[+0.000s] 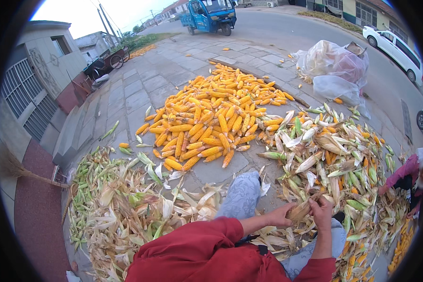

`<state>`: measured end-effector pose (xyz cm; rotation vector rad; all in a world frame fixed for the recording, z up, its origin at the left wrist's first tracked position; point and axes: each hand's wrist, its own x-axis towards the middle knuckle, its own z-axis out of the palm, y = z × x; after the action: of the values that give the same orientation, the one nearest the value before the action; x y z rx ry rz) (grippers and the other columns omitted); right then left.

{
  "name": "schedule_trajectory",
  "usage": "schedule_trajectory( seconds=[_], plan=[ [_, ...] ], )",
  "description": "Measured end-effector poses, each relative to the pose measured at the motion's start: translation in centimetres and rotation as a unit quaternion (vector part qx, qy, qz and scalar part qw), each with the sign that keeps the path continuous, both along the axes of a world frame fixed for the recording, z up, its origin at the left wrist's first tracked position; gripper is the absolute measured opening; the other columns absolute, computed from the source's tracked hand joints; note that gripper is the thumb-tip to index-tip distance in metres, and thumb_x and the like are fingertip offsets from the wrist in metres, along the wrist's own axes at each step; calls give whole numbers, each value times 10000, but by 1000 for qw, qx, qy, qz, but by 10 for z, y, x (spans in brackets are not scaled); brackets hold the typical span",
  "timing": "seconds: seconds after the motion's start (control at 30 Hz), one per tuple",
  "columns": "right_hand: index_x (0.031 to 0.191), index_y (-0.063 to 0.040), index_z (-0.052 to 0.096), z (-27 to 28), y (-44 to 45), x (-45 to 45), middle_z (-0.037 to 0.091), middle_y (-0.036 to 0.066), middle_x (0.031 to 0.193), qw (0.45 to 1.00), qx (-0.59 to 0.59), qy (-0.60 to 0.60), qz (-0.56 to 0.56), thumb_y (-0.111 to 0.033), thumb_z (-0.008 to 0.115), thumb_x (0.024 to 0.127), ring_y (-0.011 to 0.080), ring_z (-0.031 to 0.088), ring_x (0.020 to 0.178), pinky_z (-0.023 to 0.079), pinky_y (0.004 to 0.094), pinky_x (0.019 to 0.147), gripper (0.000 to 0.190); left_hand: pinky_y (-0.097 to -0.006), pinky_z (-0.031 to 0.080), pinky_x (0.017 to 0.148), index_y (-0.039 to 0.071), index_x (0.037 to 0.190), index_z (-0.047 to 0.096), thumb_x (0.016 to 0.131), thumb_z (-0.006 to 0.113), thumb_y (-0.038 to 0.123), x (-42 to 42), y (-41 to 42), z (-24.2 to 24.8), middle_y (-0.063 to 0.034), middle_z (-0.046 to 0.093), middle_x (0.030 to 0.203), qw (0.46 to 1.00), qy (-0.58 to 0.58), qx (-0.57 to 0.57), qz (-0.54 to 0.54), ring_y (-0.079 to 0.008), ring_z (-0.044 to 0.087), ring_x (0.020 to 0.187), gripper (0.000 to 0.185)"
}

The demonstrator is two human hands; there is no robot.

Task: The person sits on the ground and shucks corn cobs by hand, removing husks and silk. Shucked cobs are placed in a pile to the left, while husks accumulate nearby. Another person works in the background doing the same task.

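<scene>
Between my hands is an ear of corn in dry brown husk, low over the pile at my right. My left hand grips its left end, and my right hand pinches the husk at the other end. Husk covers the kernels of this ear. To my right spreads a heap of unhusked corn ears, green and tan, with some yellow showing. In front lies a large heap of bare yellow corn cobs. Loose stripped husks cover the ground at my left.
A wooden pole edges the far side of the cob heap. Plastic-wrapped bundles stand beyond. At far right another person in a pink sleeve works by the pile. A broom leans at left. A blue three-wheeled truck is on the road.
</scene>
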<state>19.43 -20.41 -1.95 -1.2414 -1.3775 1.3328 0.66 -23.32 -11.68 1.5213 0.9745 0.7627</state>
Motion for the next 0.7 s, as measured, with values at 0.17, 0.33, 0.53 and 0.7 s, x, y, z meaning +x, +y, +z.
schedule_trajectory(
  seconds=[0.17, 0.33, 0.53, 0.7],
  plan=[
    [905, 7, 624, -26, -44, -29, 608, 46, 743, 974, 170, -149, 23, -24, 625, 802, 121, 565, 631, 464, 270, 580, 107, -356, 418, 965, 32, 1373, 367, 692, 710, 199, -26, -39, 2, -172, 485, 1223, 993, -6, 70, 100, -289, 520, 1114, 781],
    [874, -12, 634, -31, -79, -62, 610, 92, 778, 949, 252, -189, 32, 22, 617, 758, 202, 605, 720, 483, 301, 672, 122, -359, 438, 931, 61, 1314, 457, 752, 647, 114, -44, -60, 21, -159, 522, 1172, 990, 1, 113, 85, -280, 524, 1097, 596],
    [895, -52, 649, -43, -104, -80, 595, 128, 825, 965, 218, -136, 43, -20, 665, 763, 295, 604, 757, 480, 355, 691, 136, -353, 471, 874, 32, 1244, 534, 762, 610, 93, -49, -82, 20, -174, 586, 1121, 991, 46, 81, 101, -266, 578, 1029, 492],
    [892, -58, 652, -68, -114, -64, 594, 134, 832, 942, 197, -268, 43, -118, 646, 774, 326, 601, 775, 488, 381, 686, 132, -293, 475, 869, 0, 1207, 559, 756, 593, 4, -43, -88, 5, -98, 627, 1091, 996, -39, -34, 67, -166, 587, 989, 453]
  ],
)
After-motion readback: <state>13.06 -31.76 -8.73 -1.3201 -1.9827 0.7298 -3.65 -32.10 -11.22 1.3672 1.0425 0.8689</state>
